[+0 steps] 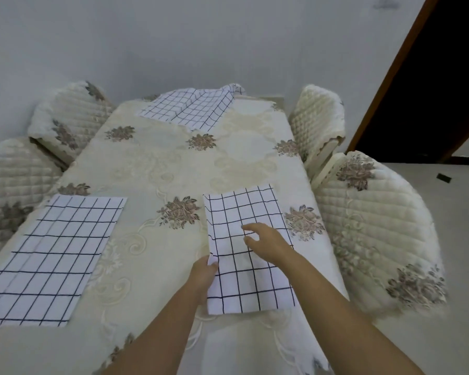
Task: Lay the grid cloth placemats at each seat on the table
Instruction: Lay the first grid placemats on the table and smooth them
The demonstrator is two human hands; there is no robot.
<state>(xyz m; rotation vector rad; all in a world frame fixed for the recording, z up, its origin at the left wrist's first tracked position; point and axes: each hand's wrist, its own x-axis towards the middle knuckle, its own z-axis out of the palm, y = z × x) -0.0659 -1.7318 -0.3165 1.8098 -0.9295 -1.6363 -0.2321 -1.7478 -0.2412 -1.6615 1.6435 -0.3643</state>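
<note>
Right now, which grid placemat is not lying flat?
The far placemat: it is rumpled; the near-left placemat and near-right placemat lie spread out.

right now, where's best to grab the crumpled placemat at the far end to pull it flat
Probably take the crumpled placemat by its near edge, reaching from this end: that edge lies flat on the tablecloth, while its far right corner is bunched up. The left hand pinches the near right placemat.
</note>
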